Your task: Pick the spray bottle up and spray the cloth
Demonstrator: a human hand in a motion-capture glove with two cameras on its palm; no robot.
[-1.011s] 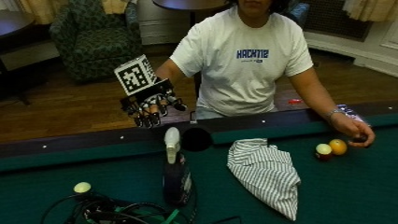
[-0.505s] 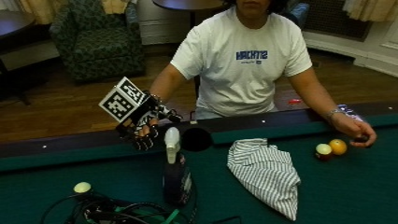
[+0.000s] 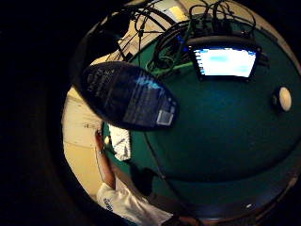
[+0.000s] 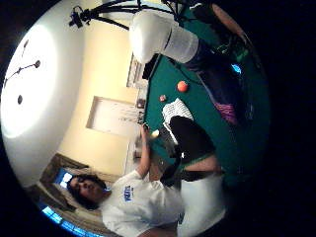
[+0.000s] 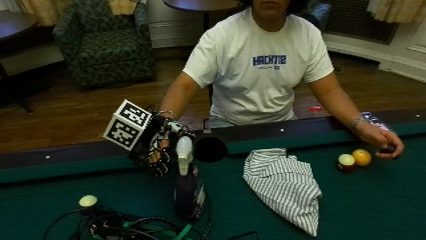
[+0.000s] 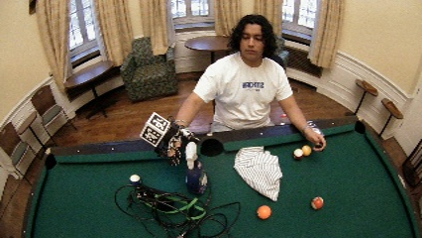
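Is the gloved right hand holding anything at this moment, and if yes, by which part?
Nothing is held yet. The right hand is beside the white head of the spray bottle, which stands on the green table, with its fingers hanging down.

The gloved right hand (image 5: pixel 158 150) is lower than a second ago, when it hung raised behind the rail; its grip now sits level with the white head of the spray bottle (image 5: pixel 187 186), just beside it. The fingers, spread and pointing down before, now reach toward the bottle's neck, though whether they touch it cannot be told. Half a second ago the grip was higher and further from the bottle.
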